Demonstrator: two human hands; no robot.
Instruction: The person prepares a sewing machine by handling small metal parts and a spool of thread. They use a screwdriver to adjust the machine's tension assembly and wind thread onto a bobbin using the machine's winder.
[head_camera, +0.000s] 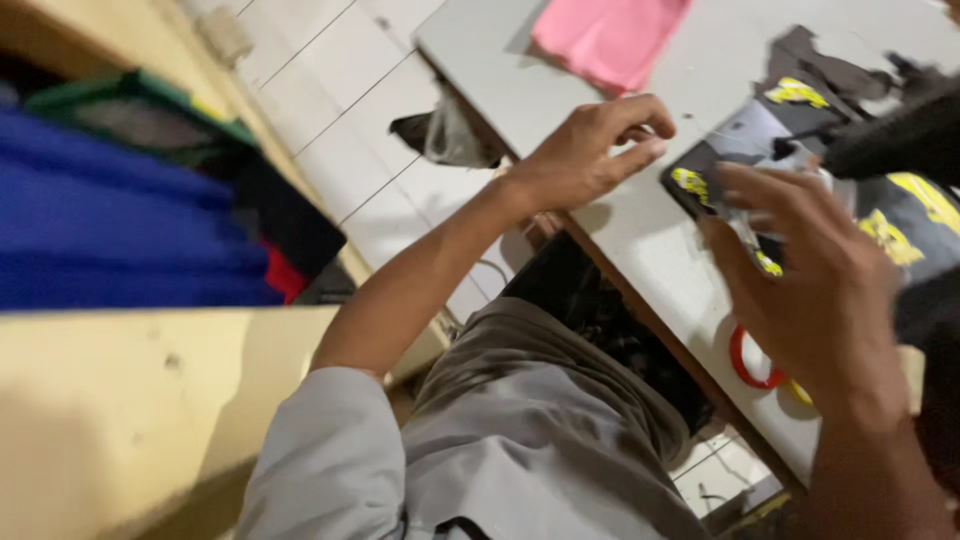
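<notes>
My left hand (598, 150) hovers over the edge of a grey table (650, 240), fingers curled and thumb apart from them, with nothing seen in it. My right hand (815, 290) is blurred. Its back faces me and its fingers spread over a black cloth with yellow print (900, 215) lying on the table. A pale strip (745, 228) shows at its fingertips; whether the hand grips it is unclear. A red ring-shaped thing (748, 362) lies on the table just below that hand.
A pink cloth (610, 35) lies on the far part of the table. A dark machine part (900, 135) juts in at the right. Blue, red and black folded cloth (120, 230) fills a wooden shelf at left. White floor tiles (340, 90) lie between.
</notes>
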